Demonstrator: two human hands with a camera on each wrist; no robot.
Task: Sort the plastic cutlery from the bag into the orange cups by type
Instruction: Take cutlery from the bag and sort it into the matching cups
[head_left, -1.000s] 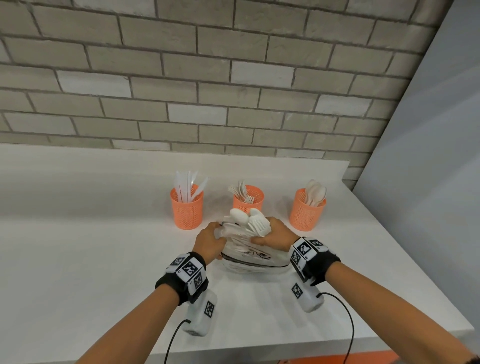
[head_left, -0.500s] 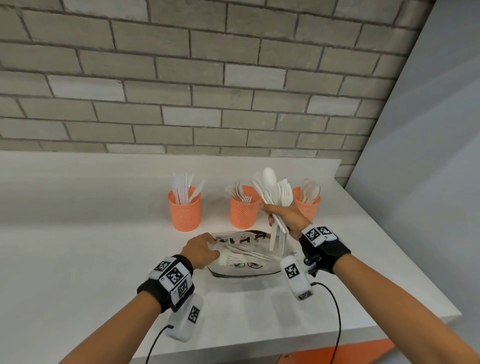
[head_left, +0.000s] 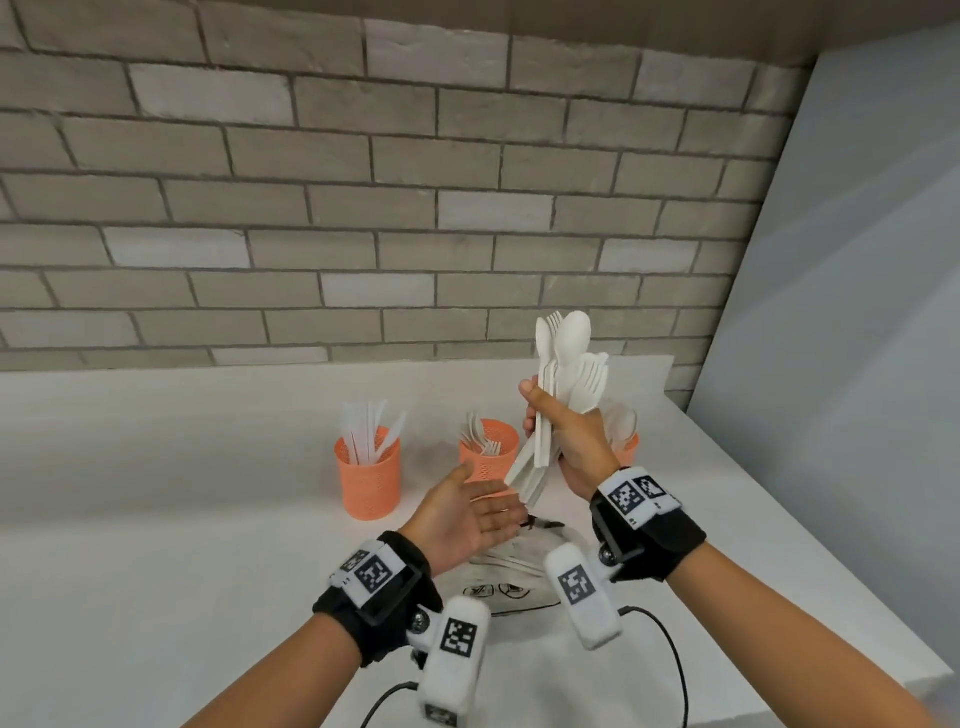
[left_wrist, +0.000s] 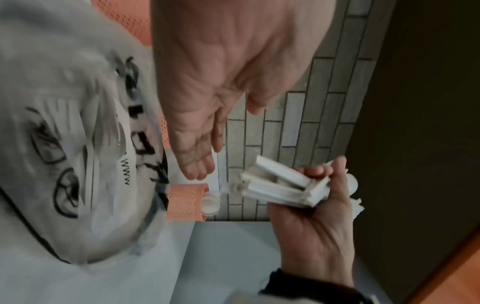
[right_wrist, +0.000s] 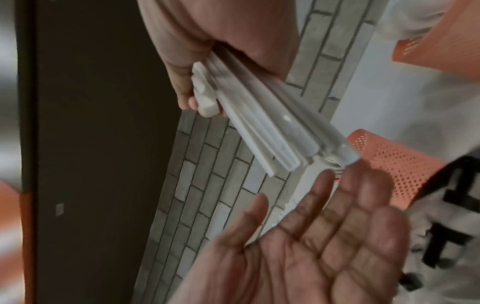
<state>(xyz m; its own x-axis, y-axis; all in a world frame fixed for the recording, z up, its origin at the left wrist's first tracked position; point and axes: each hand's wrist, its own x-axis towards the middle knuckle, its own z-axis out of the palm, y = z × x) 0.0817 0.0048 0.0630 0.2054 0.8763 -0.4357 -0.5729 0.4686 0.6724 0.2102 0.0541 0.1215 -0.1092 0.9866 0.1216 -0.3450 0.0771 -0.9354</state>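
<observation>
The right hand (head_left: 569, 441) is raised above the worktop (head_left: 156, 545), its grip closed round a bundle of white plastic cutlery (head_left: 566, 374) — spoons and forks standing up, handles fanning out below the fist. The left hand (head_left: 467, 519) waits just beneath those handle ends, palm up, fingers straight, its grip wide and holding nothing. Under both hands lies the clear printed bag (head_left: 511, 577) with a few pieces still inside. Behind stand three orange cups — the left cup (head_left: 370, 478) holds knives, the middle cup (head_left: 491, 452) holds forks, and the right cup (head_left: 626, 447), largely hidden by the right hand, holds spoons.
</observation>
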